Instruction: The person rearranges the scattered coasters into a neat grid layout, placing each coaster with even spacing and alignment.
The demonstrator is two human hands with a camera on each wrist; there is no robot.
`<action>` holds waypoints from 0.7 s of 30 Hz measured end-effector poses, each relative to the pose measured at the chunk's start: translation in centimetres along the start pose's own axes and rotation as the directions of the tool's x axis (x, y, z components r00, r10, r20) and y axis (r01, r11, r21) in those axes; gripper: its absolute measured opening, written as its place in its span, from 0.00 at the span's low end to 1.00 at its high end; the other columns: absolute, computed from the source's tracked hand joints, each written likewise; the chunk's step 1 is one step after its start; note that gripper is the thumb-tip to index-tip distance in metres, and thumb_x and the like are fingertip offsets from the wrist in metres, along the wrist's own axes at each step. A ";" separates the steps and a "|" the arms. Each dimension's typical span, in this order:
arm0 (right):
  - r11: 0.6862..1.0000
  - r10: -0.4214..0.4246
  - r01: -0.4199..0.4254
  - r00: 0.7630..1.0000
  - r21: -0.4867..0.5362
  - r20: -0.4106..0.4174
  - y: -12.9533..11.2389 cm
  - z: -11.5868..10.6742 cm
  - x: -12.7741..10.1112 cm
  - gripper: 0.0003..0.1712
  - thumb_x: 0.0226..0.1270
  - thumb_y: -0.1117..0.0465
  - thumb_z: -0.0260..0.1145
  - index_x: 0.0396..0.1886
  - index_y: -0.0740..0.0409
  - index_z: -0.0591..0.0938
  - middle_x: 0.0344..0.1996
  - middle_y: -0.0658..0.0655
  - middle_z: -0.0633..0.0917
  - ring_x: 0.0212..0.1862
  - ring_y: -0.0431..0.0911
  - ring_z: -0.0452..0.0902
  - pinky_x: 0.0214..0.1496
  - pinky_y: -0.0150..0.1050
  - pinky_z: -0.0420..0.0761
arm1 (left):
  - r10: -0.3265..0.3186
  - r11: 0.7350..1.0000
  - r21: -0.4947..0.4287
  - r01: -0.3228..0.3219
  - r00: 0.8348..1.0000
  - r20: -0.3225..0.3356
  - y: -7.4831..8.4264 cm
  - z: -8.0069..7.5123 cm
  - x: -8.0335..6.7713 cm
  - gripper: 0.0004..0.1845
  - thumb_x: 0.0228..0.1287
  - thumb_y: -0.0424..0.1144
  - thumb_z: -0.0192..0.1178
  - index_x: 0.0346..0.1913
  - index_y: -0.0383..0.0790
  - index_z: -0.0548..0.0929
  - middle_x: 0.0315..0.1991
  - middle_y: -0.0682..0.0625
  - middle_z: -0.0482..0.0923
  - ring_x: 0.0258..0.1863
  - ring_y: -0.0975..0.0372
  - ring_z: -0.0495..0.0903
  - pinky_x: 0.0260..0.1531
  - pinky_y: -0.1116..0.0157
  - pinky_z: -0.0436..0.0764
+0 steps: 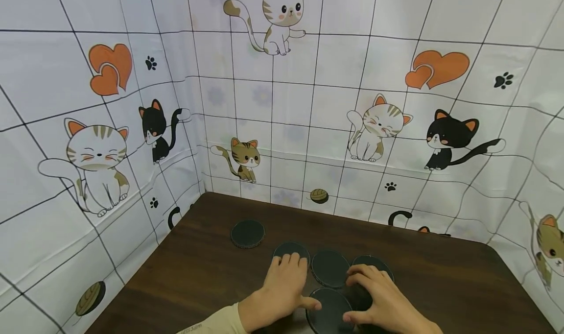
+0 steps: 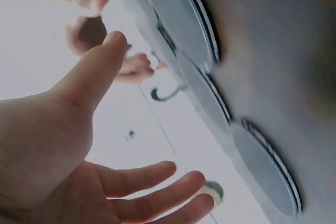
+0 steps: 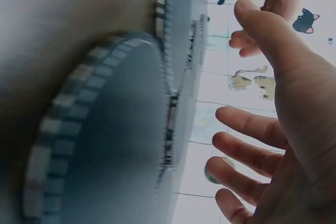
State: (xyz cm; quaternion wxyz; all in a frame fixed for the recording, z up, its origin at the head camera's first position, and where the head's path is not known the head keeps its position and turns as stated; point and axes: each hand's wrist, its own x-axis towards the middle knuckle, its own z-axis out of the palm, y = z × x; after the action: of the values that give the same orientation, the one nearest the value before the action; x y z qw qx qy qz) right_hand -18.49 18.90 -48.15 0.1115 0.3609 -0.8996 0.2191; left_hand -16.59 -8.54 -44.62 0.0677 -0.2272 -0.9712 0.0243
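Observation:
Several flat, round, dark discs with pale rims lie on the brown table. My left hand (image 1: 284, 285) is over the disc at the upper middle (image 1: 291, 249), its fingers overlapping it in the head view. My right hand (image 1: 376, 295) hovers across from it, fingers spread beside the right disc (image 1: 374, 263). Between the two thumbs lies the nearest disc (image 1: 329, 312), and behind it the centre disc (image 1: 330, 268). Neither hand grips anything; in the left wrist view the fingers (image 2: 152, 179) stand apart from the discs, and the right wrist view shows the same of the right fingers (image 3: 247, 140).
A fifth-looking outlying disc (image 1: 247, 233) sits apart at the left back of the brown table (image 1: 189, 260). White sheeting (image 1: 282, 99) printed with cats, hearts and paw marks rises closely around the table's back and sides.

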 end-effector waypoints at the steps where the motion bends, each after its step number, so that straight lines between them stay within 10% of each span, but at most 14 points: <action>1: 1.000 -0.005 0.005 1.000 0.000 -0.005 0.0 -0.1 0.2 0.30 0.51 0.31 0.77 0.46 0.43 0.83 0.57 0.47 0.77 0.56 0.47 0.73 0.49 0.57 0.72 | -0.012 0.999 -0.031 0.011 1.000 -0.012 -0.4 0.1 0.2 0.50 0.44 0.81 0.62 0.58 0.41 0.77 0.42 0.49 0.73 0.44 0.56 0.75 0.44 0.56 0.76; 12: 0.998 -0.045 0.043 0.998 0.040 0.054 0.3 -0.3 6.3 0.29 0.57 0.35 0.77 0.50 0.47 0.84 0.59 0.50 0.78 0.60 0.50 0.71 0.56 0.58 0.69 | -0.225 0.961 -0.187 0.206 0.970 -0.092 -8.4 2.1 3.9 0.53 0.48 0.71 0.72 0.67 0.34 0.72 0.53 0.36 0.75 0.52 0.42 0.75 0.48 0.45 0.74; 21: 0.998 -0.054 0.056 0.983 -0.004 0.174 0.3 2.8 14.2 0.35 0.65 0.31 0.68 0.56 0.53 0.84 0.58 0.53 0.79 0.56 0.50 0.74 0.59 0.56 0.70 | -0.389 0.874 -0.278 0.398 0.917 0.090 -17.5 3.7 3.0 0.60 0.44 0.65 0.79 0.75 0.35 0.65 0.63 0.30 0.67 0.60 0.34 0.66 0.55 0.33 0.63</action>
State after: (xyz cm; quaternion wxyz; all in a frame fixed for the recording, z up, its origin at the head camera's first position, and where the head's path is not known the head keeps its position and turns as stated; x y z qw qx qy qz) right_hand -28.93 9.22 -45.63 0.0405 0.4029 -0.8966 0.1795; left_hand -27.45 -22.94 -46.52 0.0220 -0.0320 -0.9908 -0.1294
